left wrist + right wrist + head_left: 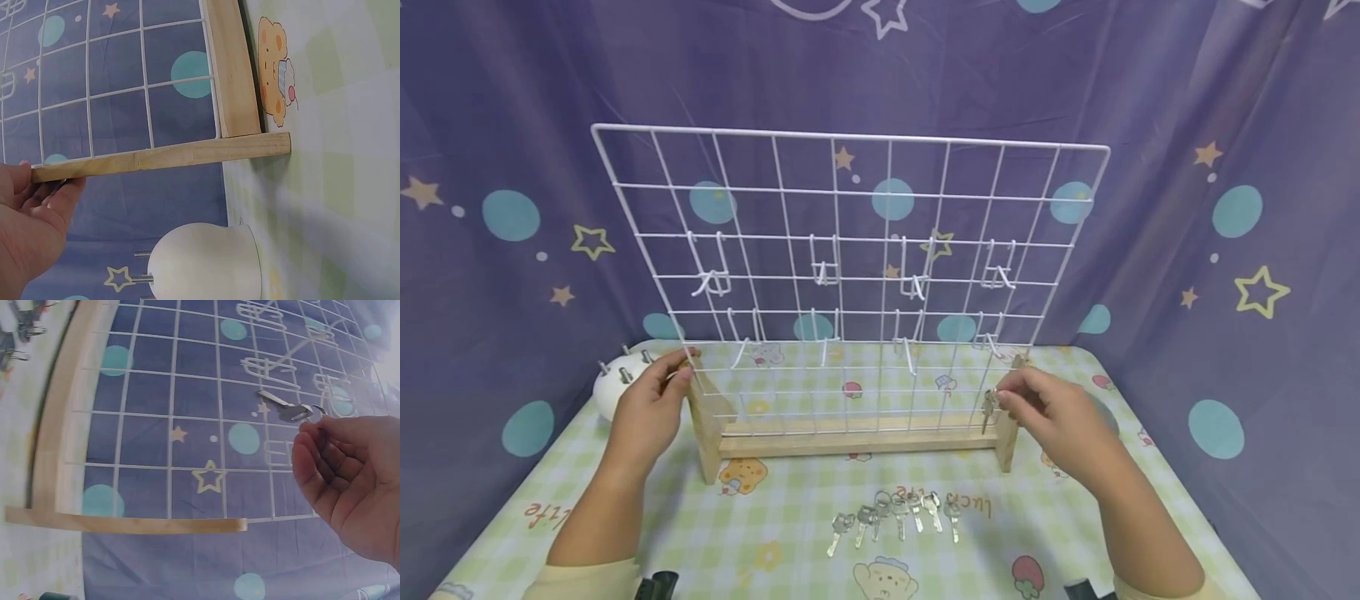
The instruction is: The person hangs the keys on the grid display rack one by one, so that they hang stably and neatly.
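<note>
A white wire grid rack (pixel 850 193) with several white hooks (pixel 913 286) stands on a wooden base (pixel 857 442). My left hand (pixel 651 412) grips the top of the left wooden upright (pixel 706 433), thumb on one side and fingers on the other, as the left wrist view also shows. Between thumb and fingertips, my right hand (pixel 1067 425) pinches a silver key (pixel 289 412) by its ring. That key hangs in front of the grid's lower right, near the right wooden upright (pixel 1007 446). The hooks in view carry nothing.
Several silver keys (pixel 901 521) on rings lie in a row on the checked tablecloth (pixel 790 517), in front of the rack. Behind my left hand stands a rounded white object (pixel 203 262) with metal pegs. Purple patterned curtains (pixel 1150 275) enclose the table.
</note>
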Tool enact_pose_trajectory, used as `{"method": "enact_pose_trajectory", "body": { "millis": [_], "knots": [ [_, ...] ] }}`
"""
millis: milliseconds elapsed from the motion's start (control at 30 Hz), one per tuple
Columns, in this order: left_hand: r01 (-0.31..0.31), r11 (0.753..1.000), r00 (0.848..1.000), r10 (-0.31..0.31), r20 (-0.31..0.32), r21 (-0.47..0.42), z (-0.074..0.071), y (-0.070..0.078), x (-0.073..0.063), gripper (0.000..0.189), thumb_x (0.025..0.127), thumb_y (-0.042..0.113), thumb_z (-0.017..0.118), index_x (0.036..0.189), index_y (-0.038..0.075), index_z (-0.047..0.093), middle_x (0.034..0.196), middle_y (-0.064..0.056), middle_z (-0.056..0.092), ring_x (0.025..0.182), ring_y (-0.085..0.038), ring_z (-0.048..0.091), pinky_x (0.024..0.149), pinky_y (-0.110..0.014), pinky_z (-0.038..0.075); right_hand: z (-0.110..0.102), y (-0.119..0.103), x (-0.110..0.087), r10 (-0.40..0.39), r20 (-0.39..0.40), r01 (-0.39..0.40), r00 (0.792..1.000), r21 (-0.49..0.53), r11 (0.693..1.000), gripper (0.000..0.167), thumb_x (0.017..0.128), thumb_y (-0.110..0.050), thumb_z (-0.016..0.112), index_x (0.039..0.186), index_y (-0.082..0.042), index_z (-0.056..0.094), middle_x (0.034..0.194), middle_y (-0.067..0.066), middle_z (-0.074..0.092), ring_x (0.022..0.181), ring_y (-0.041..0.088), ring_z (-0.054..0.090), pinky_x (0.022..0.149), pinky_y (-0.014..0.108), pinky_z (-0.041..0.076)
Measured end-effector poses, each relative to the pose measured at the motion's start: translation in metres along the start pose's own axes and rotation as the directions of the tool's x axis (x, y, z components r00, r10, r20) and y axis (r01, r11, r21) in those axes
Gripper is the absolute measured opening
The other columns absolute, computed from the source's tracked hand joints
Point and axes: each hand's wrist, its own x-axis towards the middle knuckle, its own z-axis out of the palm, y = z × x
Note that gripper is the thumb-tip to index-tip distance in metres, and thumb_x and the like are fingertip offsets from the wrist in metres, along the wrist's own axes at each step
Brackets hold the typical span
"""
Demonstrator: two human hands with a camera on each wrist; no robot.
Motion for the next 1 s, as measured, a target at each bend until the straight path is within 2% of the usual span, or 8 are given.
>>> {"method": "enact_pose_trajectory", "body": {
  "millis": [167,367,467,500,600,700,733,1000],
  "knots": [
    [0.004,1.000,1.000,-0.004,0.005,0.000,-0.001,0.001,0.000,0.048,0.105,0.040,0.041,0.144,0.014,0.050,0.142,-0.008,0.056,0.125,-0.026,0.054,0.088,-0.005,0.045,-0.007,-0.003,0.010,0.023,-0.085,-0.016,0.996,0.085,0.996,0.012,0.099,-0.033,0.059,0.101,-0.022,0.065,0.081,-0.010,0.066,0.072,0.011,0.066,0.065,0.023,0.056],
    [0.008,1.000,1.000,-0.008,0.014,-0.006,-0.001,0.002,0.000,0.048,0.105,0.040,0.040,0.144,0.014,0.049,0.143,-0.008,0.055,0.127,-0.028,0.053,0.099,-0.028,0.051,-0.010,-0.003,0.022,0.056,-0.138,-0.036,0.989,0.144,0.989,0.018,0.098,-0.031,0.061,0.101,-0.014,0.067,0.078,-0.001,0.067,0.068,0.011,0.065,0.062,0.022,0.056],
    [0.008,1.000,1.000,-0.008,0.013,-0.013,-0.001,0.001,0.000,0.049,0.105,0.041,0.041,0.144,0.014,0.049,0.144,-0.008,0.054,0.127,-0.026,0.053,0.099,-0.025,0.051,-0.009,-0.001,0.026,0.074,-0.135,-0.054,0.988,0.142,0.988,0.021,0.099,-0.032,0.060,0.102,-0.013,0.068,0.079,0.001,0.068,0.069,0.011,0.065,0.063,0.023,0.057],
    [0.009,1.000,1.000,-0.009,0.009,-0.009,-0.001,0.001,0.000,0.049,0.105,0.042,0.041,0.144,0.014,0.049,0.143,-0.008,0.055,0.126,-0.019,0.054,0.098,-0.020,0.050,-0.009,0.000,0.027,0.079,-0.133,-0.060,0.988,0.142,0.988,0.021,0.099,-0.033,0.059,0.102,-0.013,0.067,0.080,0.000,0.068,0.070,0.011,0.065,0.064,0.024,0.057],
    [0.010,1.000,1.000,-0.010,0.002,-0.007,0.000,0.000,0.000,0.048,0.105,0.042,0.041,0.144,0.015,0.050,0.143,-0.007,0.055,0.126,-0.017,0.054,0.092,-0.007,0.046,-0.005,0.004,0.030,0.103,-0.112,-0.084,0.988,0.160,0.984,0.024,0.100,-0.034,0.058,0.104,-0.012,0.066,0.083,0.000,0.068,0.072,0.013,0.066,0.066,0.026,0.059],
    [0.010,1.000,1.000,-0.010,-0.003,-0.011,0.001,0.000,0.000,0.048,0.105,0.041,0.041,0.144,0.015,0.050,0.142,-0.007,0.056,0.125,-0.020,0.055,0.088,-0.005,0.045,-0.002,0.008,0.033,0.117,-0.083,-0.099,0.990,0.195,0.976,0.026,0.100,-0.033,0.057,0.107,-0.009,0.065,0.086,0.002,0.068,0.076,0.017,0.067,0.068,0.029,0.060],
    [0.011,1.000,1.000,-0.011,-0.003,-0.013,0.001,0.000,0.000,0.048,0.105,0.040,0.041,0.144,0.015,0.050,0.142,-0.008,0.056,0.125,-0.026,0.054,0.088,-0.006,0.046,-0.001,0.009,0.033,0.120,-0.075,-0.103,0.990,0.201,0.974,0.026,0.100,-0.032,0.057,0.108,-0.008,0.065,0.087,0.002,0.068,0.076,0.018,0.067,0.068,0.028,0.060],
    [0.011,1.000,1.000,-0.011,0.001,-0.012,0.001,0.000,0.000,0.048,0.105,0.040,0.041,0.144,0.014,0.049,0.142,-0.009,0.055,0.126,-0.031,0.053,0.093,-0.015,0.050,0.005,0.014,0.041,0.156,-0.062,-0.143,0.986,0.186,0.972,0.021,0.101,-0.029,0.057,0.109,-0.011,0.064,0.089,0.003,0.068,0.080,0.021,0.068,0.070,0.028,0.060]
  ]
}}
